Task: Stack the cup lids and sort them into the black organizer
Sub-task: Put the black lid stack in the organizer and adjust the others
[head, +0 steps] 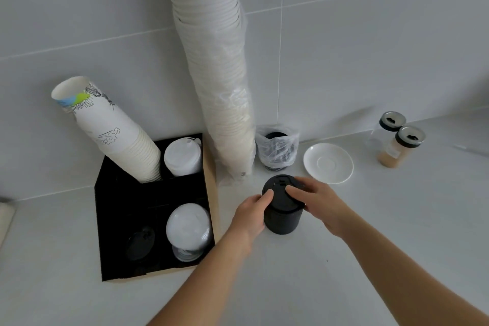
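Observation:
A stack of black cup lids (282, 217) stands on the white counter, just right of the black organizer (124, 206). My left hand (251, 213) grips the stack's left side. My right hand (321, 202) holds its right side with fingers resting on the top lid. The organizer's back right compartment holds white lids (182, 157). Its front right compartment holds clear lids (188, 230), and the front left one has black lids (140, 242) deep inside. A leaning stack of paper cups (116, 137) fills the back left compartment.
A tall sleeve of white paper cups (219, 87) leans against the tiled wall behind the stack. A plastic bag with more black lids (276, 151) sits beside it. A white saucer (328, 163) and two spice jars (397, 143) stand to the right.

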A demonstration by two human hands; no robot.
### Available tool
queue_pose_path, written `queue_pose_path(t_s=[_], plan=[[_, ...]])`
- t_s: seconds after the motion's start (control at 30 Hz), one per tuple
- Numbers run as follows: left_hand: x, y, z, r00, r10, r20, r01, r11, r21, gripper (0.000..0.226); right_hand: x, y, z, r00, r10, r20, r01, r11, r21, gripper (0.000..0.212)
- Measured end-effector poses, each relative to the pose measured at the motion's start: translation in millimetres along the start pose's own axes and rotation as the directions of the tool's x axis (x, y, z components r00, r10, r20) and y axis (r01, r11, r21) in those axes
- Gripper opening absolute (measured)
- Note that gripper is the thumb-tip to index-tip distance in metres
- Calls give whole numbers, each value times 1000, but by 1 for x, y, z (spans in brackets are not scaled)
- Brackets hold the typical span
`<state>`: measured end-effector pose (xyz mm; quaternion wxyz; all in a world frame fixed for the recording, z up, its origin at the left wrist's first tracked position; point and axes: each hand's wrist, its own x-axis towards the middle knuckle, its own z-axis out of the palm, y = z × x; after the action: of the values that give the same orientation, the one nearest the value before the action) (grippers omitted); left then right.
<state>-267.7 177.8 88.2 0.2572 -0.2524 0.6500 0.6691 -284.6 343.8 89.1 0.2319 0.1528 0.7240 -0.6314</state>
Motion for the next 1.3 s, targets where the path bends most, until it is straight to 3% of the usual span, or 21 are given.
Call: queue_pose_path(t_s=[0.1,0.2,0.37,0.5,0.57,0.67,0.87,1.0,1.1,1.23,1.3], plan=[[10,-8,-6,995,-88,41,84,992,94,28,4,-1,3,998,55,39,-55,998,23,18],[19,-16,-14,981,-176,79,168,981,99,71,10,3,3,992,115,47,-115,993,1,21],[24,-19,-12,962,-191,194,194,981,-1,80,18,8,1,980,187,68,-187,982,-5,38],[23,-21,-10,959,-184,216,201,978,-57,97,19,15,2,977,199,82,-202,979,38,23],[22,-21,-7,954,-186,237,212,973,-92,89,17,14,5,979,184,92,-191,979,76,20],[22,-22,0,956,-187,228,216,970,-109,74,15,12,7,982,166,95,-179,973,143,31],[21,-24,5,958,-169,230,189,980,-66,76,4,14,8,986,152,67,-163,963,214,33],[10,-26,2,963,-135,233,161,982,-97,75,-7,13,9,990,119,79,-133,971,201,34],[-2,-26,0,970,-91,225,120,986,-119,59,-18,10,9,993,85,88,-99,980,172,38],[-21,-30,-4,977,-16,211,61,975,-212,69,-34,3,14,996,34,85,-45,990,132,40],[-33,-30,-8,979,10,203,42,966,-254,62,-44,-1,20,997,13,80,-22,993,113,40]])
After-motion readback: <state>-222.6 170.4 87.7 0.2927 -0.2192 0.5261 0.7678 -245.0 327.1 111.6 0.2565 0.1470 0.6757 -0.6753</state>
